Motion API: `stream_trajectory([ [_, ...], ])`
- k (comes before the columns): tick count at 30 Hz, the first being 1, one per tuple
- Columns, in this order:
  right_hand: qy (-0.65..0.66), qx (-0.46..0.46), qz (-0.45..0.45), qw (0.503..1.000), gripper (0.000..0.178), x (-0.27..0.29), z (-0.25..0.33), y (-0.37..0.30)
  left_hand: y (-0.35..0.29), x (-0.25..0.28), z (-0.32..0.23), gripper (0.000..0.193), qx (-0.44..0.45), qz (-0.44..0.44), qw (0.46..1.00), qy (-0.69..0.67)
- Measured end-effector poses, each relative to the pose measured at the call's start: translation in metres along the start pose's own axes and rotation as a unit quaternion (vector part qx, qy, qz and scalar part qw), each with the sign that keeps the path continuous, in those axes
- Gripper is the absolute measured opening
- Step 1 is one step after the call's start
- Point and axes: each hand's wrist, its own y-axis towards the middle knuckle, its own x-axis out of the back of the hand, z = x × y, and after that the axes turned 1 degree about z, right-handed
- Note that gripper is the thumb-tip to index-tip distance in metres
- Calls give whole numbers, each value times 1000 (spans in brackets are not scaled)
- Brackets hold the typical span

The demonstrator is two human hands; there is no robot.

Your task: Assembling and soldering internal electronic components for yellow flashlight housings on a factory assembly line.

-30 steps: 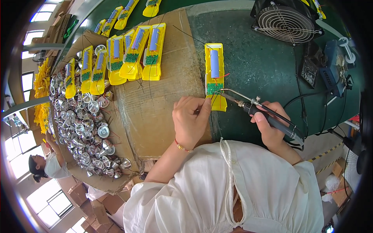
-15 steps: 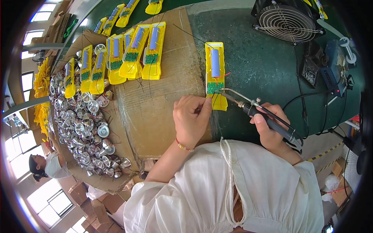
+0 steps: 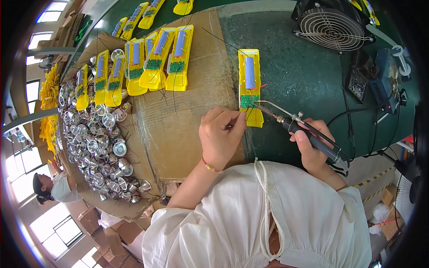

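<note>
A yellow plastic housing (image 3: 255, 119) lies upright before me on the table. Inside it are a purple cylindrical battery (image 3: 249, 71) and a green circuit board (image 3: 246, 101), with a red wire sticking out to the right. My right hand (image 3: 315, 142) grips a soldering iron (image 3: 313, 137) with a thin metal feed tube along it; its tip points at the board's right part. At the board's lower left, my left hand (image 3: 222, 134) pinches thumb and forefinger on a thin black wire, mostly hidden at the fingertips.
Several similar yellow housings (image 3: 178, 67) with batteries lie on the cardboard (image 3: 187, 129) to the left, beside a heap of shiny reflector cups (image 3: 100, 147). A black fan (image 3: 330, 29) stands at the far right, near a blue soldering station (image 3: 385, 80). Another person (image 3: 60, 186) is at far left.
The view has shifted slightly. My left forefinger is more bent, leaving a gap inside the pinch. The iron's tip stays at the board.
</note>
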Motion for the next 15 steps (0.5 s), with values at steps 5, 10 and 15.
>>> stream_trajectory([
  [5,-7,-3,5,1000,21,0,1,1,5,1,-4,7,0,7,1000,-7],
  [10,-16,-4,12,1000,19,0,1,1,6,-2,-4,7,-5,-14,1000,-7],
  [15,-23,-6,25,999,18,0,3,3,5,-6,-2,8,-4,-27,999,-20],
])
